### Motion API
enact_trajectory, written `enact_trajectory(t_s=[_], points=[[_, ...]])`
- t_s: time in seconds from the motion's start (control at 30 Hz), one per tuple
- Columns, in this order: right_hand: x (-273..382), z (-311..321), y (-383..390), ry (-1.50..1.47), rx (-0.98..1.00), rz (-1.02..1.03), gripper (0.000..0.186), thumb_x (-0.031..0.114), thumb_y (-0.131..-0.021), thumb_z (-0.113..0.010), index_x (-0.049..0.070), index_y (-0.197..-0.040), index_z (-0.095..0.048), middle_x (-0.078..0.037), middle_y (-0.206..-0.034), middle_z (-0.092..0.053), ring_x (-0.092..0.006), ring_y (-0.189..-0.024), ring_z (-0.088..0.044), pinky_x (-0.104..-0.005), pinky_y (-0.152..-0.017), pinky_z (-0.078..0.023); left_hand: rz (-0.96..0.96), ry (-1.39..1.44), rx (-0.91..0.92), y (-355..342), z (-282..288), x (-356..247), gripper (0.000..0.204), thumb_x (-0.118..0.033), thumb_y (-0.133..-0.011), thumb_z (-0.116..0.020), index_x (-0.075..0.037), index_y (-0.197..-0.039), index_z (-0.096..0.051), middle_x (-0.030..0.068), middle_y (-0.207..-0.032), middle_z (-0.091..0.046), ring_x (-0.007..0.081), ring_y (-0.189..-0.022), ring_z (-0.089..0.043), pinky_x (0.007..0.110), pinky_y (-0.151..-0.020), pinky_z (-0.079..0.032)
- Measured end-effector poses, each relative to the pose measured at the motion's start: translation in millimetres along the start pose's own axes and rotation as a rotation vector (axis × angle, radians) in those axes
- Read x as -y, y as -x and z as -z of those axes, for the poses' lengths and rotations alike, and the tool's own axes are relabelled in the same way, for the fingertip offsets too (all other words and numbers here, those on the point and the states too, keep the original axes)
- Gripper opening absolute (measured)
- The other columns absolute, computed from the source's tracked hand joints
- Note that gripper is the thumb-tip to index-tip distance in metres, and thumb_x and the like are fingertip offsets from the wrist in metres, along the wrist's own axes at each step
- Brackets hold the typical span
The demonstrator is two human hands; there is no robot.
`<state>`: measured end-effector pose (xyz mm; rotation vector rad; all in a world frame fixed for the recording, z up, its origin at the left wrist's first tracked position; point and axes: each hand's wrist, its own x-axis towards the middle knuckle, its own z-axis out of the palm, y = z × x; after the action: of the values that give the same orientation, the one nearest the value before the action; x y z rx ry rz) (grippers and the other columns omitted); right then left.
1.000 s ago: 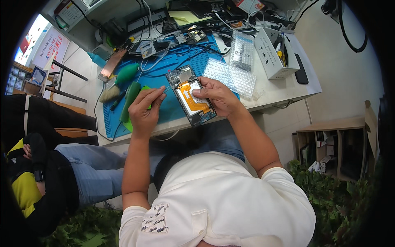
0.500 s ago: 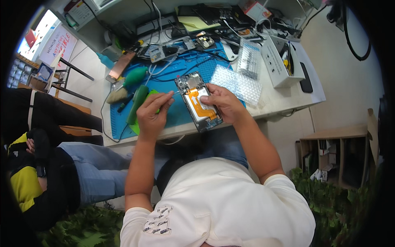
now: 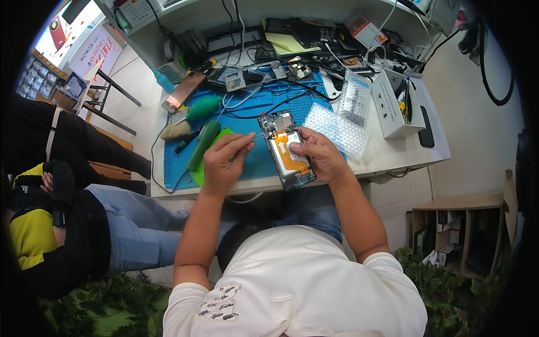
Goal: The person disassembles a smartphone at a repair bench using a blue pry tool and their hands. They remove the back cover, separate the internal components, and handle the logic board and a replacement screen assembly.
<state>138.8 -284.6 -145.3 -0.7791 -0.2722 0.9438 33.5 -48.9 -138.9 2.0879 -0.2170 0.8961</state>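
My right hand (image 3: pixel 323 154) grips an opened smartphone (image 3: pixel 287 151) by its right side, thumb across the inside. Its back is off, so a circuit board, an orange flex cable (image 3: pixel 285 156) and a pale battery show. The phone is tilted, above the bench's front edge. My left hand (image 3: pixel 227 160) is closed in a pinch beside the phone's upper left edge. A thin, light sliver seems to reach from its fingertips to that edge, too small to name. Just left of that hand, a green-handled tool (image 3: pixel 204 145) lies on the blue mat (image 3: pixel 174 163).
A green air blower (image 3: pixel 203 108) and a brush (image 3: pixel 176 130) lie on the mat's left. Bubble wrap (image 3: pixel 337 129), a white box (image 3: pixel 393 106) with tools and a black phone (image 3: pixel 426 127) are on the right. Cables and phone parts crowd the back. A person sits at left, arms folded.
The whole view has shifted, putting the bench and hands slightly lower and further right in the picture. Both hands keep much the same hold and place by the phone.
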Motion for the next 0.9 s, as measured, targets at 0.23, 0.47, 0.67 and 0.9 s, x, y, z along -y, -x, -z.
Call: enact_trajectory(t_s=[0.23, 0.47, 0.67, 0.9], points=[[-0.1, 0.3, 0.0, 0.005, 0.009, 0.010, 0.044, 0.002, -0.102, -0.066, -0.005, -0.143, -0.050, -0.016, -0.122, -0.072, -0.0188, -0.104, -0.078, -0.0334, -0.088, -0.067, 0.003, 0.002, 0.005, -0.8, 0.1, -1.7, 0.027, 0.002, -0.088, -0.083, -0.006, -0.114, -0.082, 0.0116, -0.099, -0.077, 0.0201, -0.084, -0.073, 0.031, -0.070, -0.059], [-0.1, 1.7, 0.0, -0.002, 0.022, 0.015, 0.044, 0.001, -0.102, -0.066, -0.005, -0.143, -0.051, -0.016, -0.123, -0.072, -0.0186, -0.104, -0.077, -0.0333, -0.089, -0.066, -0.006, -0.007, 0.000, -1.1, -0.5, -0.1, 0.027, 0.002, -0.088, -0.083, -0.005, -0.114, -0.082, 0.0117, -0.098, -0.077, 0.0203, -0.084, -0.073, 0.031, -0.070, -0.058], [-0.2, -0.1, 0.3, 0.002, 0.014, 0.016, 0.043, 0.001, -0.103, -0.065, -0.004, -0.143, -0.051, -0.015, -0.124, -0.072, -0.0189, -0.106, -0.077, -0.0331, -0.090, -0.066, -0.002, -0.009, 0.001, -0.4, -0.4, -0.2, 0.027, 0.001, -0.088, -0.084, -0.006, -0.114, -0.082, 0.0118, -0.098, -0.077, 0.0207, -0.084, -0.073, 0.031, -0.070, -0.058], [-1.5, 1.1, -0.5, 0.007, 0.002, 0.023, 0.043, 0.002, -0.102, -0.066, -0.004, -0.143, -0.052, -0.016, -0.124, -0.072, -0.0195, -0.106, -0.077, -0.0349, -0.091, -0.066, 0.011, 0.016, -0.005, -1.5, 2.4, -3.6, 0.024, 0.003, -0.089, -0.083, -0.003, -0.112, -0.082, 0.0121, -0.101, -0.078, 0.0202, -0.088, -0.073, 0.030, -0.075, -0.058]])
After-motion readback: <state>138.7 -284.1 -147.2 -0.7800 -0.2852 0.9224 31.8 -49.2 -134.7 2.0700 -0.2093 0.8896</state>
